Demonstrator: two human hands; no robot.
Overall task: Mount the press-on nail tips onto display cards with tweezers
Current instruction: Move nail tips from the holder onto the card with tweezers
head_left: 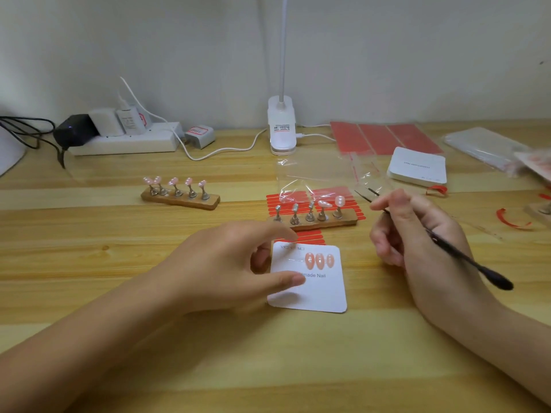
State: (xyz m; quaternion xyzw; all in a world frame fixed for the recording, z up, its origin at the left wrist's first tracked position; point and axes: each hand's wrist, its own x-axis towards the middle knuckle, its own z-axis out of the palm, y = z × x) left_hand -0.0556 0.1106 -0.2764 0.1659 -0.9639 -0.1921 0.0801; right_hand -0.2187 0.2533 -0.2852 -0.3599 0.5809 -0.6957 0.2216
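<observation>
Wooden surface (119,263) stretches wide, with open room along its near edge. Far left, a power strip (125,141) sits against the wall, and nearer stands a wooden holder (182,199) carrying five pink nail tips. The left hand (226,269) comes in low from the left, forearm flat, its fingers (293,278) loosely spread and gripping nothing; the thumb tip presses the left side of the display card (316,290). Three pink nail tips (319,260) are already stuck in a row on that card. Just behind it a second holder (316,219) keeps two tips on its right-hand pegs, resting on red adhesive strips (298,201). The right hand (417,236) hovers beside the card's right edge, curled around black tweezers (465,257), points aimed up-left. A card stack (417,168) lies beyond.
</observation>
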